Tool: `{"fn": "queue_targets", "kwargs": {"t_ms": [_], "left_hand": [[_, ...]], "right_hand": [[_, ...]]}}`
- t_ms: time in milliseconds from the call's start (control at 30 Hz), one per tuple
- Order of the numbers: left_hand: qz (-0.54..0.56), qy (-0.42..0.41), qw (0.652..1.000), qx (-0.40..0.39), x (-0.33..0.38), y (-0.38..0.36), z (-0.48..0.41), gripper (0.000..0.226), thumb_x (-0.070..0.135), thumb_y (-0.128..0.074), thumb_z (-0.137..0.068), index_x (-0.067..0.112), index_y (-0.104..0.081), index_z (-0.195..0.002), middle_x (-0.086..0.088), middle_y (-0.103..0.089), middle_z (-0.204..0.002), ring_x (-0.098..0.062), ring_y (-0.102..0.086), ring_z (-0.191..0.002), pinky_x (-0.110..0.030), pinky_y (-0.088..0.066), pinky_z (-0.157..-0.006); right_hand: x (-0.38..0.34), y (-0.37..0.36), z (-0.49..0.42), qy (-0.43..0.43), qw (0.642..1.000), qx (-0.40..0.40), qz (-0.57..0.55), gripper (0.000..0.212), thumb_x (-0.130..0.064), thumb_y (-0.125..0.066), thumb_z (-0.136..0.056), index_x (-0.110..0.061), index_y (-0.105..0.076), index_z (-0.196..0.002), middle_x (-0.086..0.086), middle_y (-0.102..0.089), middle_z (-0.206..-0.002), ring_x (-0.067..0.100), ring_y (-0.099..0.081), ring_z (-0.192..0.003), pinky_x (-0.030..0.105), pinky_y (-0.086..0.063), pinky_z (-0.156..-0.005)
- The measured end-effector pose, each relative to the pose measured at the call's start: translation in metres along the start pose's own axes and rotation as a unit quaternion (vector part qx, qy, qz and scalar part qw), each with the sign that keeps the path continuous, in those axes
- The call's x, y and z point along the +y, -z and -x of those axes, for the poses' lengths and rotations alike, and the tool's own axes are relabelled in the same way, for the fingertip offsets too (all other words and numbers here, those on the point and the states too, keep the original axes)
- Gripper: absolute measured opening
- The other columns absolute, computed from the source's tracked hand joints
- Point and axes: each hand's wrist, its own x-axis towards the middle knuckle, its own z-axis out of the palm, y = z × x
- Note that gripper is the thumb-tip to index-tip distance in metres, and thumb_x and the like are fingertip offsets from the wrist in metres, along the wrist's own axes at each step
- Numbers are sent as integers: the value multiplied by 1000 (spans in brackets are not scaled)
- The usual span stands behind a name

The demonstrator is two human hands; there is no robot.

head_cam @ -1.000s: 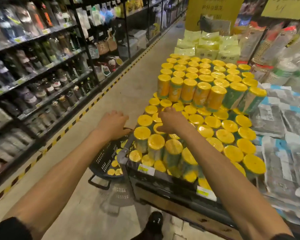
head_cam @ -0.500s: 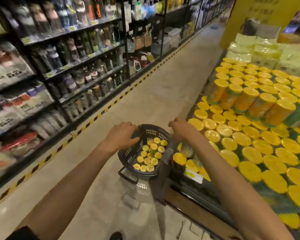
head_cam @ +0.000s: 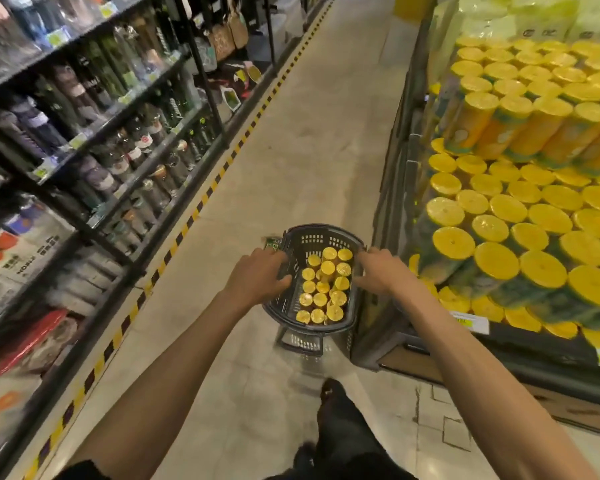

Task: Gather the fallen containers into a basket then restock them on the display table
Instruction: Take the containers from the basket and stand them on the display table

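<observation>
From the head camera, looking down the aisle: the person stands beside the desk (head_cam: 409,344) with a dark plastic basket (head_cam: 321,231) held out in front of them, just off the desk's near corner. The left hand (head_cam: 257,276) has its fingers curled over the basket's left rim, and the right hand (head_cam: 378,271) is hooked round the right rim the same way, so both are gripping it by the edges. The handle (head_cam: 300,342) hangs unused below. The gathered containers (head_cam: 323,289) stand upright inside, yellow lids up, packed toward the right wall. I cannot tell whether the basket's bottom touches the floor (head_cam: 291,150) or hangs clear of it.

The display stock (head_cam: 499,209) already crowds the desk in tight rows, with a second tier higher up. Bottle shelves (head_cam: 101,133) line the other side, behind a striped tape (head_cam: 201,199).

My worry is the grip. A load sitting to one side, held only by the rims, could tip the basket and spill the lot again. Swinging it up close to that corner could also knock the outermost rows, which look to stand right at the edge.
</observation>
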Motion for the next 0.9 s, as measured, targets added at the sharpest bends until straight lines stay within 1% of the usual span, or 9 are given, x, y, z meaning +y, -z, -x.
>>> {"fn": "queue_targets", "kwargs": {"t_ms": [33, 100, 267, 400, 500, 600, 733, 800, 900], "left_hand": [[-1, -8, 1000, -8, -5, -2, -9, 39, 45, -54, -91, 18, -57, -119, -6, -60, -117, -27, -54, -107, -40, -48, -86], [-5, -22, 999, -25, -15, -8, -29, 43, 46, -54, -91, 17, -55, -124, -8, -59, -121, -29, -53, -110, -40, -47, -87], [-50, -66, 988, -127, -36, -17, -89, 52, 50, -55, -93, 18, -50, -133, -11, -53, -132, -33, -49, -121, -41, -43, -92], [-54, -95, 979, -174, -55, -23, -136, 51, 50, -54, -92, 19, -51, -132, -12, -54, -129, -32, -50, -120, -42, -43, -93], [-51, -115, 978, -166, -68, -27, -172, 45, 46, -54, -93, 18, -53, -127, -11, -56, -123, -31, -53, -116, -43, -45, -91], [-22, -137, 973, -187, -74, -36, -203, 47, 45, -53, -93, 16, -50, -130, -14, -57, -122, -33, -53, -115, -49, -49, -91], [3, -173, 967, -185, -80, -55, -243, 47, 41, -55, -92, 14, -52, -131, -14, -56, -121, -33, -54, -114, -41, -48, -88], [0, -185, 963, -194, -84, -64, -262, 47, 40, -56, -92, 16, -53, -132, -12, -55, -124, -32, -53, -117, -42, -47, -89], [1, -212, 955, -209, -94, -82, -296, 45, 39, -56, -90, 16, -54, -128, -12, -55, -123, -33, -53, -117, -43, -46, -90]], "right_hand": [[-2, -4, -8, -5, 1000, -2, -4, 50, -40, -57, -91, -14, -49, -133, 15, -47, -137, 37, -46, -125, 49, -44, -99], [-6, -13, -24, -16, 1000, -7, -19, 55, -40, -58, -91, -15, -45, -138, 16, -47, -138, 37, -45, -126, 49, -44, -100], [-5, -31, -77, -53, 996, -31, -63, 54, -42, -59, -90, -12, -47, -134, 15, -50, -134, 37, -47, -123, 48, -44, -97], [-9, -38, -119, -89, 989, -58, -100, 59, -42, -56, -92, -9, -43, -139, 18, -47, -138, 38, -45, -126, 48, -44, -99], [-13, -46, -145, -111, 984, -72, -117, 60, -38, -56, -93, -8, -39, -142, 18, -44, -141, 40, -43, -127, 49, -43, -102], [-17, -50, -161, -141, 975, -81, -150, 55, -38, -58, -92, -8, -43, -136, 19, -47, -137, 40, -45, -125, 49, -44, -100], [-23, -63, -183, -187, 962, -86, -177, 53, -37, -59, -91, -9, -46, -134, 17, -48, -136, 39, -47, -123, 47, -46, -97], [-27, -75, -193, -218, 953, -90, -188, 49, -37, -59, -91, -10, -50, -131, 16, -49, -133, 38, -48, -121, 47, -47, -94], [-32, -98, -212, -276, 931, -82, -224, 46, -35, -58, -90, -10, -50, -128, 16, -48, -131, 37, -47, -121, 48, -46, -93]]}}
